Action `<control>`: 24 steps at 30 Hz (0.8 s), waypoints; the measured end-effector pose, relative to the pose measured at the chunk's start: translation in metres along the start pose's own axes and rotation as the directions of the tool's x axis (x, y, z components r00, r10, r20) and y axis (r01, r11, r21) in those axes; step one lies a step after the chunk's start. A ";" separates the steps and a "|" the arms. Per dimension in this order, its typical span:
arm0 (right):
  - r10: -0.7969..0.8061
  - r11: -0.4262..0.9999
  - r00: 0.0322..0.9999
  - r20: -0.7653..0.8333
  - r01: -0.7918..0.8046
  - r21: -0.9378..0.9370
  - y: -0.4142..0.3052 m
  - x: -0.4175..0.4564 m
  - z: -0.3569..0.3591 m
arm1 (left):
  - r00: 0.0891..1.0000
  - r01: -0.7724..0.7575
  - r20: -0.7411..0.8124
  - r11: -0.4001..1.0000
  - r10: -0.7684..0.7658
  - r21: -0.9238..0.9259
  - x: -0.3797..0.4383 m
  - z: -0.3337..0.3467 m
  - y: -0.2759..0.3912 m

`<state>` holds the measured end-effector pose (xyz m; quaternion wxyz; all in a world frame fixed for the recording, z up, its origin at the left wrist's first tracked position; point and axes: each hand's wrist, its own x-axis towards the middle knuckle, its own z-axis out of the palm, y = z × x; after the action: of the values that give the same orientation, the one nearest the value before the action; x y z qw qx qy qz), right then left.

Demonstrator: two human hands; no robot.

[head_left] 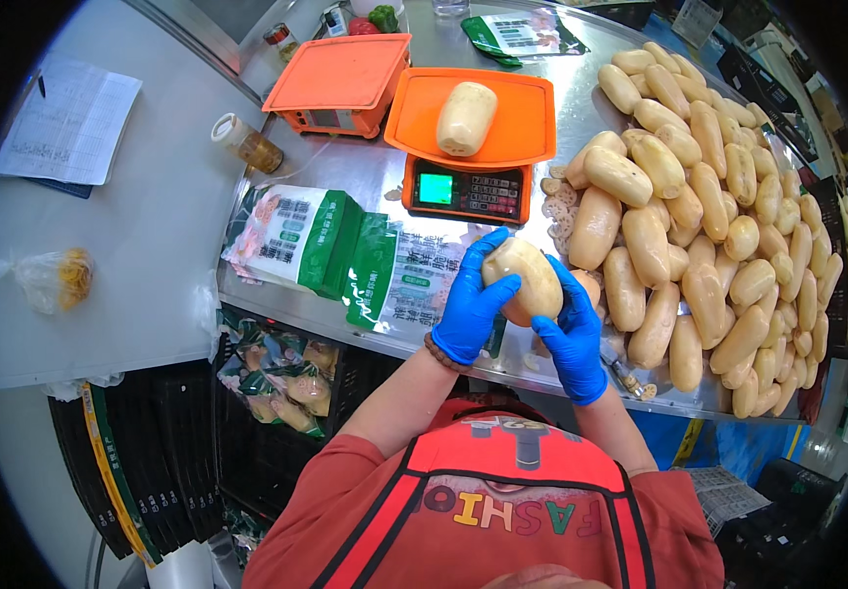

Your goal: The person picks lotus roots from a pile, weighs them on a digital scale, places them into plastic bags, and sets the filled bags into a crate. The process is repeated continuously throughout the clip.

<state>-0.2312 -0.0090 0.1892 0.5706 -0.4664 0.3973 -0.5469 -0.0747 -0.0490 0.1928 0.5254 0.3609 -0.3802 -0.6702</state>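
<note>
Both my hands wear blue gloves and hold one pale lotus root section (530, 283) above the table's front edge. My left hand (471, 298) grips its left side, with the thumb across it. On the right side, my right hand (573, 335) curls its fingers around the same piece. Beyond them, a digital scale (466, 190) with a lit green display carries another lotus root section (467, 118) on its orange tray (405, 132). Left of my hands lie a flat green-and-white printed bag (409, 283) and a stack of similar bags (287, 235).
A large pile of lotus roots (711, 169) covers the right side, beside cut slices (560, 210). A knife (626, 375) lies near the front edge. Another orange scale (343, 81) and a lidded jar (247, 143) stand back left. Below, a black crate (357, 375) holds packed bags.
</note>
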 end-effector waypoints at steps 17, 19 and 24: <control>-0.194 0.822 0.973 -0.129 0.089 -0.563 -0.037 -0.076 -0.059 | 0.990 -0.036 0.139 0.934 -0.016 0.356 0.001 0.052 -0.040; -0.168 0.905 0.971 -0.169 0.083 -0.418 -0.036 -0.101 -0.069 | 0.985 0.067 0.134 0.955 -0.109 0.288 0.004 0.055 -0.051; 0.036 0.992 0.872 -0.488 -0.089 -0.085 -0.036 -0.165 -0.088 | 0.966 -0.174 0.252 0.873 0.061 0.456 0.038 0.010 -0.093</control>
<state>-0.3397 0.1474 0.1924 0.4449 -0.3304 0.5707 -0.6060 -0.1311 -0.0699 0.1113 0.4136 0.3746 -0.6122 -0.5603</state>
